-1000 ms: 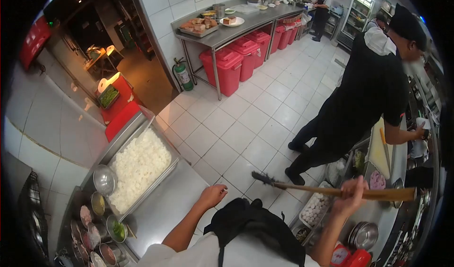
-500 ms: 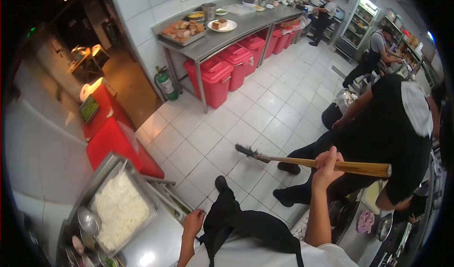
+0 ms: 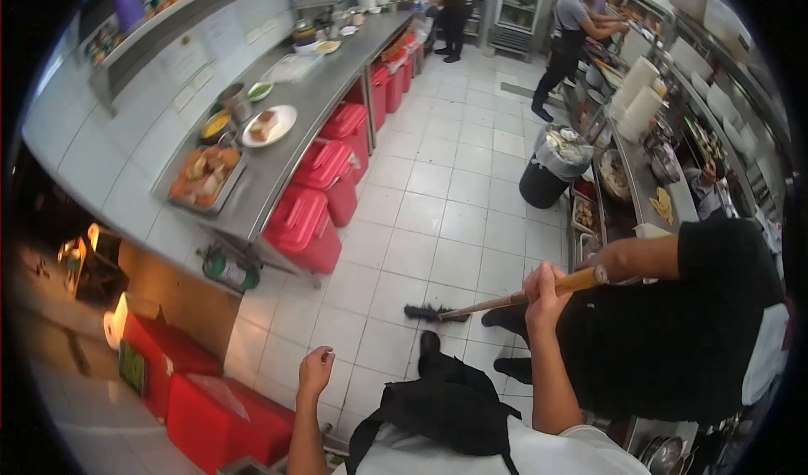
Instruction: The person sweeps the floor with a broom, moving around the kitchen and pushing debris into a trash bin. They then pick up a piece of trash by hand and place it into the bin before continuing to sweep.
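Observation:
My right hand [image 3: 545,294] is wrapped round the upper end of a broom's wooden handle [image 3: 497,303]. The handle slants down to the left, and the broom's black bristle head [image 3: 422,313] rests on the tiled floor just ahead of my shoe [image 3: 429,344]. Out to the left, my left hand [image 3: 316,370] hangs in the air with its fingers loosely curled in, and nothing shows in it. A person in black [image 3: 665,332] stands close by on the right, near the broom handle.
Along the left runs a steel counter [image 3: 290,151] with red lidded bins [image 3: 324,172] underneath. A black trash bin [image 3: 543,185] stands ahead on the right. Red containers [image 3: 210,416] are at lower left. Two more people [image 3: 572,37] stand farther back along the aisle.
My view has turned rightward along the aisle. The broom head now lies nearer my foot, and its handle looks shorter. My left hand has moved away from the steel counter with the white food tray.

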Tool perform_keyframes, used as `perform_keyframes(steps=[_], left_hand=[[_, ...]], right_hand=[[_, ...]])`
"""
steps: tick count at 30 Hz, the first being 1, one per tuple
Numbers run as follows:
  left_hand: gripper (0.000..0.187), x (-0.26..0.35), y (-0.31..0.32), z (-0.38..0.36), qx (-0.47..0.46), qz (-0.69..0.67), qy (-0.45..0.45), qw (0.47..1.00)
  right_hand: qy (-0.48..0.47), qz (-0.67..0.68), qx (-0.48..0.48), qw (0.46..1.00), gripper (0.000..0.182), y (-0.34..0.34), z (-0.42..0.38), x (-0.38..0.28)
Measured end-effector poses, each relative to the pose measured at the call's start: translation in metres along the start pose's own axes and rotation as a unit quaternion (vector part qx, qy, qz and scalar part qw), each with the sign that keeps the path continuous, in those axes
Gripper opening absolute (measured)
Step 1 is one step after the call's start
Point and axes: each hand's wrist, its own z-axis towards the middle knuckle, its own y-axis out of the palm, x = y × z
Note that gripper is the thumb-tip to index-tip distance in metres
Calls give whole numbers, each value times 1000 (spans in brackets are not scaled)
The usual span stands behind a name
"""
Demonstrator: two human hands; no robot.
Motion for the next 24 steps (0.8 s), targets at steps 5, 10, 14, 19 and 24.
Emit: perform_keyframes(steps=[5,10,14,19,24], left_hand=[[23,-143,83,96,-84,-99,-106,986],[29,-109,103,66,-114,-76,-249,959],[30,-101,122,81,-130,-131,-276,943],[32,-85,127,149,-112,-179,-302,930],[34,-78,116,289,-172,-156,-265,936]], right_hand=[[-56,16,107,993,43,34,112,15],[-108,6,205,973,41,53,223,11],[-164,9,218,962,38,58,306,20],[-188,-38,272,943,35,82,392,49],[-184,-80,320,926,32,121,450,72]])
